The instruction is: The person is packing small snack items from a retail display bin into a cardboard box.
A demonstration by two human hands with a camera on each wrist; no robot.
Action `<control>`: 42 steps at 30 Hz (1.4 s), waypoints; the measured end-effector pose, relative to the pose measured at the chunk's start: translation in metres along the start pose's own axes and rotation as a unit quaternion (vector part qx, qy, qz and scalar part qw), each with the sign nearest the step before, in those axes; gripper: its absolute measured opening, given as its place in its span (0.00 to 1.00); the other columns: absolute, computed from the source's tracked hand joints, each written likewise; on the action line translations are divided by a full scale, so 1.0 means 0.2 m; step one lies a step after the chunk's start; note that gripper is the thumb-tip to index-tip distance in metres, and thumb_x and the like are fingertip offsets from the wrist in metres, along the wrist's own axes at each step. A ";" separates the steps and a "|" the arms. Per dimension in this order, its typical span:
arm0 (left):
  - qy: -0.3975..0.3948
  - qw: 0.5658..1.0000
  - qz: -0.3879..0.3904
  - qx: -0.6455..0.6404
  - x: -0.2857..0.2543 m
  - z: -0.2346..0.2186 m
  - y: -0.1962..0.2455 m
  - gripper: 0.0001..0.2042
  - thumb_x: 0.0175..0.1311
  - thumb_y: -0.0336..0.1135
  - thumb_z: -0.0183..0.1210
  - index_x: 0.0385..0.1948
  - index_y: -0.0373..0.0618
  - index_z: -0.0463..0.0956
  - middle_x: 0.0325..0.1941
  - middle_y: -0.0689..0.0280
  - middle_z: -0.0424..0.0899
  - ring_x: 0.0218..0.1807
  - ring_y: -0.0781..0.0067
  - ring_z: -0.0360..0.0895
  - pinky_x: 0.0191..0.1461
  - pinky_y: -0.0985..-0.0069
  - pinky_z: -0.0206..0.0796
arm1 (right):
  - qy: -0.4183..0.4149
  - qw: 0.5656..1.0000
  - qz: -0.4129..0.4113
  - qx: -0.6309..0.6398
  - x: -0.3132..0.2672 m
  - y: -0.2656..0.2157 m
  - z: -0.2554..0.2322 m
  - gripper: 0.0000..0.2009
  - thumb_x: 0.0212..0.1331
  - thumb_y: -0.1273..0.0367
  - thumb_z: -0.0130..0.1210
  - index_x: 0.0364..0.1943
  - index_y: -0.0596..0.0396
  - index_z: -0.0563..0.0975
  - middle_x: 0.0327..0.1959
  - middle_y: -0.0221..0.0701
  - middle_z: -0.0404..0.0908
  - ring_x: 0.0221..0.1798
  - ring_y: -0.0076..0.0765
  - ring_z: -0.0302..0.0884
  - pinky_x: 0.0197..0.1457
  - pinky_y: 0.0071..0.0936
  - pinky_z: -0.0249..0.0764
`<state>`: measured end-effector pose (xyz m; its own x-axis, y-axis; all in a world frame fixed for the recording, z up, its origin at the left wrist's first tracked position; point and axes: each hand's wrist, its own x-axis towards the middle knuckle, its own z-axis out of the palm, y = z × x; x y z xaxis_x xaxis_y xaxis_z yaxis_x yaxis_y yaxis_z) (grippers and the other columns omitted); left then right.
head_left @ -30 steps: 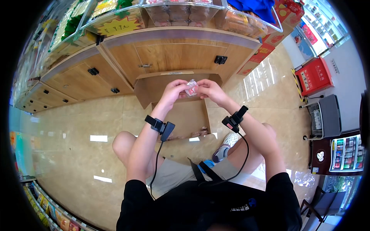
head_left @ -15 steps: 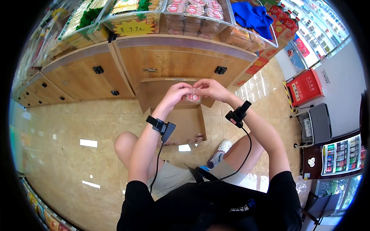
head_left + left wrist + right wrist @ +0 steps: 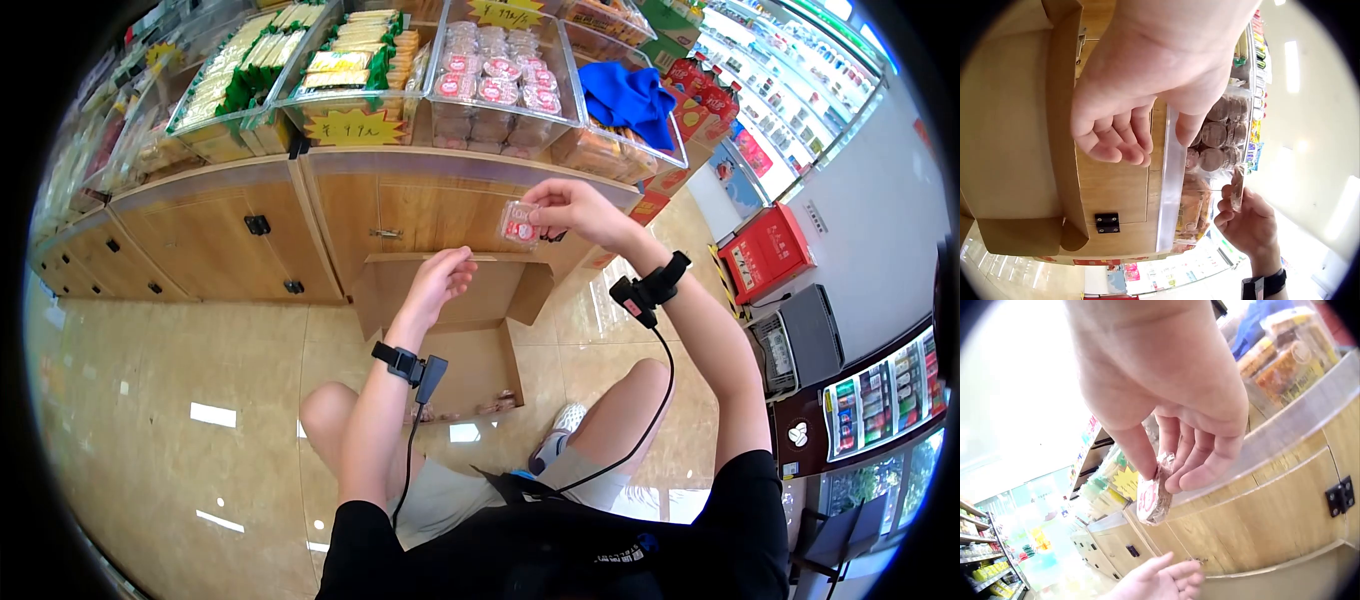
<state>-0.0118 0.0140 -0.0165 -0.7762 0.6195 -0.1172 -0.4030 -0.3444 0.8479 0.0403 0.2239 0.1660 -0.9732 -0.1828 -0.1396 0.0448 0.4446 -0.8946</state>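
Observation:
The right hand point(image 3: 578, 212) pinches a small clear-wrapped packet with a red and white label point(image 3: 519, 224) between thumb and fingers, raised in front of the cabinet. In the right wrist view the packet point(image 3: 1155, 490) hangs from the fingertips of the right hand point(image 3: 1166, 394). Lower and to the left, the left hand point(image 3: 440, 284) holds nothing, its fingers loosely bent above an open cardboard box point(image 3: 470, 360). The left wrist view shows the empty left hand point(image 3: 1141, 81) beside the box flap. Similar packets point(image 3: 500, 90) fill a clear bin on top of the cabinet.
Wooden cabinet doors point(image 3: 440, 210) stand behind the box. More bins along the top hold long wrapped snacks point(image 3: 350, 65), and a blue cloth point(image 3: 628, 100) lies on the right one. Several packets point(image 3: 497, 403) lie at the box's near edge. A red container point(image 3: 768, 252) stands at right.
The hands have separated. The right hand has risen to the right with the packet; the left has let go of it and sits lower left. The view has tilted up, showing more of the bins.

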 end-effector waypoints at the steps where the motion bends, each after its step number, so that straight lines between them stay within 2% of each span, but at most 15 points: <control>1: 0.001 1.000 0.001 -0.008 0.00 -0.01 0.00 0.12 0.65 0.44 0.53 0.40 0.47 0.74 0.34 0.72 0.78 0.33 0.86 0.73 0.38 0.83 0.66 | 0.006 1.000 -0.006 0.010 -0.01 -0.05 -0.02 0.13 0.56 0.67 0.59 0.42 0.58 0.75 0.34 0.25 0.78 0.35 0.18 0.74 0.36 0.18 0.71; 3: 0.003 1.000 0.004 -0.025 0.00 0.00 0.01 0.12 0.65 0.44 0.52 0.39 0.46 0.73 0.33 0.72 0.78 0.33 0.85 0.73 0.38 0.83 0.66 | 0.024 1.000 -0.013 -0.014 -0.01 -0.13 -0.08 0.13 0.58 0.69 0.57 0.46 0.58 0.74 0.33 0.23 0.78 0.33 0.16 0.74 0.36 0.15 0.70; 10: 0.012 0.998 0.019 -0.064 -0.02 0.00 0.05 0.12 0.64 0.44 0.53 0.39 0.47 0.74 0.33 0.72 0.78 0.32 0.86 0.72 0.38 0.84 0.64 | 0.067 0.995 -0.052 -0.061 0.08 -0.38 -0.32 0.13 0.59 0.69 0.56 0.47 0.57 0.74 0.36 0.24 0.78 0.37 0.16 0.74 0.40 0.15 0.71; 16: 0.020 0.997 0.026 -0.074 -0.02 -0.01 0.06 0.12 0.65 0.45 0.52 0.38 0.46 0.74 0.33 0.72 0.78 0.32 0.86 0.72 0.37 0.84 0.64 | 0.146 0.979 -0.079 -0.120 0.20 -0.57 -0.47 0.14 0.58 0.66 0.55 0.47 0.54 0.75 0.38 0.24 0.78 0.41 0.20 0.73 0.44 0.23 0.69; 22: 0.025 0.996 0.021 -0.085 -0.02 -0.03 0.08 0.12 0.65 0.45 0.53 0.38 0.46 0.74 0.33 0.72 0.78 0.32 0.85 0.72 0.37 0.84 0.64 | 0.232 0.956 -0.087 -0.158 0.39 -0.64 -0.60 0.14 0.55 0.67 0.57 0.45 0.56 0.76 0.35 0.28 0.81 0.36 0.24 0.77 0.41 0.25 0.72; 23: 0.026 0.996 0.020 -0.085 -0.02 -0.03 0.08 0.12 0.65 0.45 0.53 0.38 0.46 0.74 0.33 0.72 0.78 0.32 0.85 0.72 0.38 0.84 0.64 | 0.246 0.953 -0.091 -0.153 0.43 -0.64 -0.61 0.14 0.54 0.68 0.58 0.44 0.55 0.77 0.33 0.29 0.81 0.33 0.25 0.78 0.37 0.24 0.72; 29: 0.021 0.995 0.018 -0.094 -0.01 -0.04 0.09 0.12 0.65 0.45 0.52 0.39 0.47 0.73 0.33 0.72 0.78 0.34 0.84 0.72 0.39 0.82 0.64 | 0.256 0.947 -0.072 -0.181 0.61 -0.64 -0.68 0.12 0.51 0.70 0.60 0.41 0.57 0.78 0.30 0.30 0.80 0.29 0.26 0.77 0.27 0.23 0.71; 32: 0.014 0.994 0.022 -0.105 0.00 -0.05 0.10 0.12 0.65 0.45 0.52 0.39 0.47 0.74 0.33 0.72 0.78 0.34 0.84 0.72 0.39 0.83 0.64 | 0.247 0.942 -0.029 -0.227 0.69 -0.65 -0.70 0.13 0.52 0.69 0.59 0.42 0.55 0.77 0.32 0.27 0.79 0.32 0.23 0.76 0.32 0.21 0.72; 42: 0.019 0.994 0.017 -0.103 0.02 -0.03 0.10 0.13 0.65 0.45 0.51 0.39 0.46 0.73 0.34 0.71 0.78 0.34 0.83 0.73 0.40 0.81 0.65 | 0.200 0.940 0.029 -0.275 0.81 -0.63 -0.72 0.10 0.48 0.70 0.58 0.37 0.52 0.80 0.26 0.27 0.78 0.26 0.25 0.76 0.26 0.25 0.72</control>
<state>-0.0271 0.0049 -0.0030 -0.8076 0.5787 -0.1132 -0.4634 -0.5041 0.7288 -0.1564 0.2649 0.3181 -0.9845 0.1516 0.0884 0.0843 0.8502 -0.5197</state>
